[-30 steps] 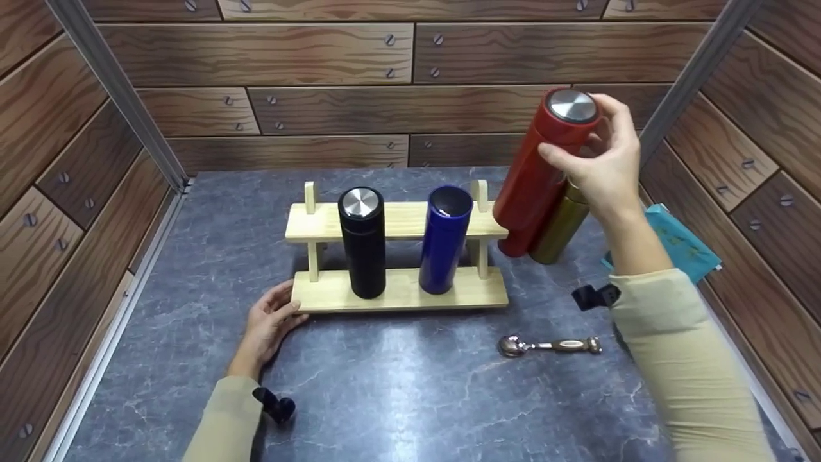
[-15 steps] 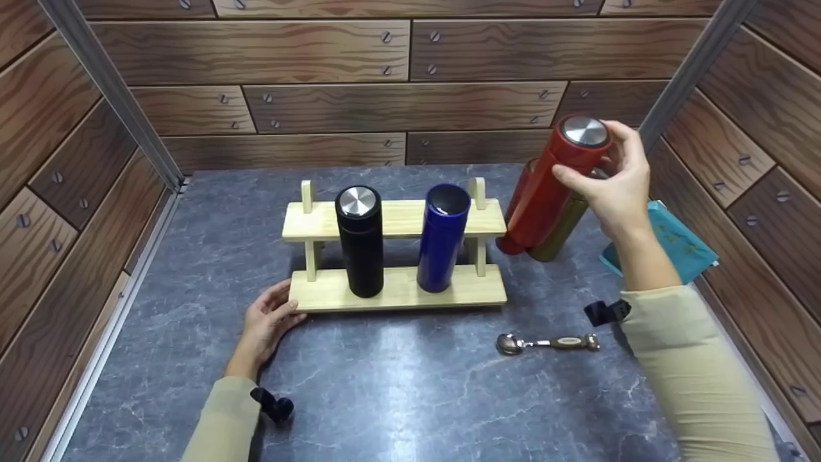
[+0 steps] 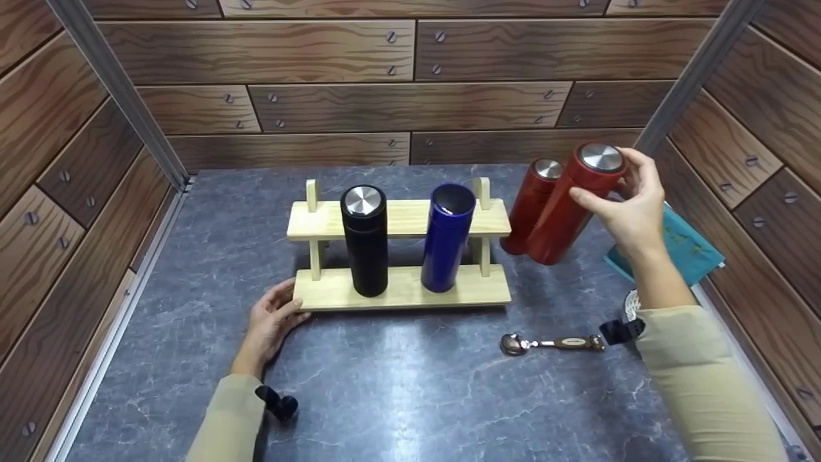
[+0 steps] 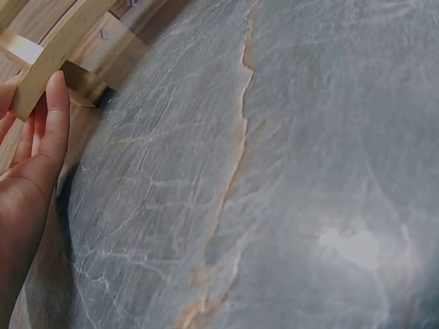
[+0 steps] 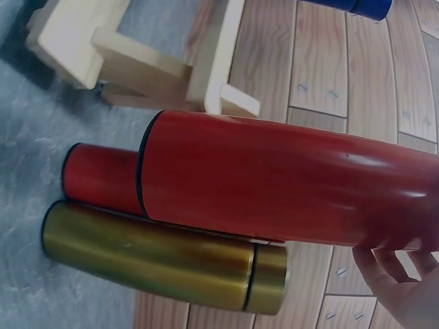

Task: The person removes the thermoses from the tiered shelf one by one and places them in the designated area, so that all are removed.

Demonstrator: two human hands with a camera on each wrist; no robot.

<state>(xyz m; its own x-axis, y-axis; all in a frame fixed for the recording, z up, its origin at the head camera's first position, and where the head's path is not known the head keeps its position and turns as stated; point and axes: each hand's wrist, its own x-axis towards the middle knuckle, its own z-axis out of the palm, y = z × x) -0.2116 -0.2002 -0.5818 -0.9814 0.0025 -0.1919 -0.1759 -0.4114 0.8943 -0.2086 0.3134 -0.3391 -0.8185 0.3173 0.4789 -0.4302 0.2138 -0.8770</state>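
Lowered big red flask (image 3: pixel 567 215) rightward since earlier frame, gripped within fingers of right hand (image 3: pixel 632 204), seemingly yet to release, while pinching in left hand (image 3: pixel 270 319) rack (image 3: pixel 404 286) already bearing black flask (image 3: pixel 367 247) and blue flask (image 3: pixel 447 240).

The person wears long sleeves of pale yellow, going a little to beige. The left sleeve (image 3: pixel 224 420) looks rather plain, while the right sleeve (image 3: pixel 715 388) has many fine creases across it and a smoother, wide cuff (image 3: pixel 683 337). The left hand (image 3: pixel 271 317) and the right hand (image 3: pixel 635 205) are bare. At each wrist there is a small black device: the left device (image 3: pixel 279 405) ends in a rounded knob; the right device (image 3: pixel 622 332), nearer the desk's (image 3: pixel 385 398) right edge, seems more blocky, though it is too small to be sure.
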